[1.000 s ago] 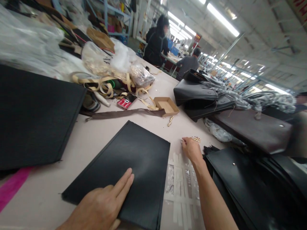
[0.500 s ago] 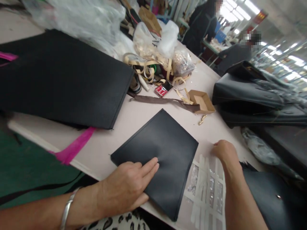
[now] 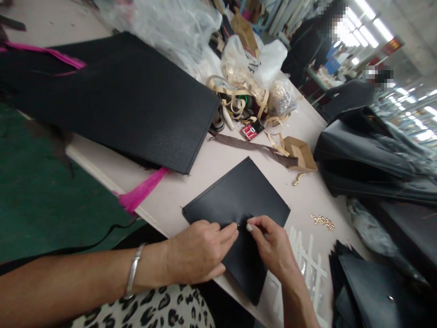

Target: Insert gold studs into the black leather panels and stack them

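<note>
The right hand (image 3: pixel 273 246) has just come in from the table on the right, and now it is over the black piece (image 3: pixel 235 196). The little gold bits (image 3: pixel 322 222), which it hid a moment ago, show again on the table (image 3: pixel 280 180), right of the middle of the frame. The black piece lies flat on the table in the lower middle, with one corner pointing up the frame.

The right thumb and pointing finger are pinched together. I cannot tell if something tiny is between them. The left hand (image 3: pixel 200 253) is spread out, holding nothing, with two straight fingers resting on the black piece. Right by their tips is a tiny shiny dot (image 3: pixel 238 225). So both hands are now at almost the same spot, and it looks like the careful part of the work is there.

A few more gold bits (image 3: pixel 298 179) lie higher up, near a small brown box (image 3: pixel 305 155). A big black sheet (image 3: pixel 129 105) lies at the upper left, with a pink strip (image 3: pixel 143 191) hanging below it.
</note>
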The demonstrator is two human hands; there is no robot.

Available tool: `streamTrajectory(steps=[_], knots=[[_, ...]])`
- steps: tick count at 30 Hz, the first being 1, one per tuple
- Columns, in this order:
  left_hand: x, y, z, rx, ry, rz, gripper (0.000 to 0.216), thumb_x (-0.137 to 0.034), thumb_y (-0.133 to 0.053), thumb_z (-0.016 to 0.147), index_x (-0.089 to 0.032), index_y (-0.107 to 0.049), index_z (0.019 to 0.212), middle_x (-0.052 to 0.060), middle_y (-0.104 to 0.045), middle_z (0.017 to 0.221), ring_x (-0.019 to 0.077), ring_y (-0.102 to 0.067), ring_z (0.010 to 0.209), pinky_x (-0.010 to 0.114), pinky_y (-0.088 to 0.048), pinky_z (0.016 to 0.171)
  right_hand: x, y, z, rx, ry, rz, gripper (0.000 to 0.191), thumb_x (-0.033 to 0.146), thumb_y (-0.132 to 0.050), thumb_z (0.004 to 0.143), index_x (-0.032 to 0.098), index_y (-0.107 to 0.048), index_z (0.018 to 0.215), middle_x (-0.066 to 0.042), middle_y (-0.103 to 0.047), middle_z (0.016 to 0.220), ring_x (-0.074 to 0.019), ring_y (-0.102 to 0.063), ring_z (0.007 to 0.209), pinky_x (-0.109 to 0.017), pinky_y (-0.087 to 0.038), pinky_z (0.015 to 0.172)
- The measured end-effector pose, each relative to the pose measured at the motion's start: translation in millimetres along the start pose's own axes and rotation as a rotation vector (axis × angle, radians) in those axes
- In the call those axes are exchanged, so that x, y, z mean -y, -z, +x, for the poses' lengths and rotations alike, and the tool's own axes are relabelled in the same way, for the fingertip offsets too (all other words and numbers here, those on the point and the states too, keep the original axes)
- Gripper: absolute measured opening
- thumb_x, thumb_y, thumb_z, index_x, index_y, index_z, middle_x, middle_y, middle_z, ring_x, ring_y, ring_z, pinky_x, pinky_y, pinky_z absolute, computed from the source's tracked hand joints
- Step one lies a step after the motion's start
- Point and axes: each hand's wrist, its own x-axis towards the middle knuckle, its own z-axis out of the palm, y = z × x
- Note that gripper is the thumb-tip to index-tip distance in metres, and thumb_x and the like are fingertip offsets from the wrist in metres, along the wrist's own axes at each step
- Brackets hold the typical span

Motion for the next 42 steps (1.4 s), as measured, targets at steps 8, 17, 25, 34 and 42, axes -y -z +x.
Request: streamTrajectory(steps=[8,17,25,34,42], knots=[[0,1,0,0.004,0.002,-0.018,0.060,-0.045,-0.062,0.085,-0.008,-0.055,0.132,0.010,-0.063,0.131,0.0211,-0.061,0.077,0.036,-0.048,0.060,21,-6,3,0.078,0.098,-0.122,0.014,0.022,-0.056,0.092,0.023,-0.069,0.087,0.001,-0.067,0.084,-0.0161,-0.062,0.081,-0.028,-0.041,0.074],[1,-1,0,0.007,0.000,-0.026,0.062,-0.045,-0.062,0.085,-0.008,-0.054,0.134,0.010,-0.061,0.132,0.0212,-0.061,0.077,0.036,-0.049,0.060,32,-4,11,0.143,-0.054,-0.164,0.014,0.023,-0.058,0.088,0.023,-0.071,0.084,0.000,-0.070,0.080,-0.0169,-0.062,0.074,-0.028,-0.041,0.069],[2,3,-1,0.030,-0.003,-0.057,0.062,-0.046,-0.064,0.085,-0.008,-0.055,0.134,0.012,-0.062,0.133,0.0219,-0.062,0.078,0.036,-0.051,0.061,37,4,27,0.261,-0.122,-0.199,0.010,0.025,-0.060,0.084,0.023,-0.069,0.078,0.001,-0.070,0.071,-0.0166,-0.062,0.066,-0.027,-0.039,0.061],[3,2,2,0.103,0.014,-0.117,0.054,-0.033,-0.062,0.088,-0.009,-0.054,0.137,0.011,-0.061,0.137,0.0232,-0.065,0.085,0.039,-0.053,0.068,45,7,44,0.324,-0.165,-0.326,0.004,0.023,-0.067,0.076,0.022,-0.066,0.072,0.002,-0.062,0.060,-0.0142,-0.055,0.058,-0.025,-0.032,0.051],[7,-9,-4,-0.006,-0.008,-0.063,0.049,-0.014,-0.054,0.083,-0.014,-0.062,0.132,0.011,-0.064,0.136,0.0248,-0.070,0.091,0.040,-0.056,0.075,21,32,68,0.171,-0.110,-0.162,0.025,0.042,-0.074,0.079,0.021,-0.071,0.092,0.000,-0.071,0.081,-0.0165,-0.064,0.075,-0.026,-0.044,0.068]])
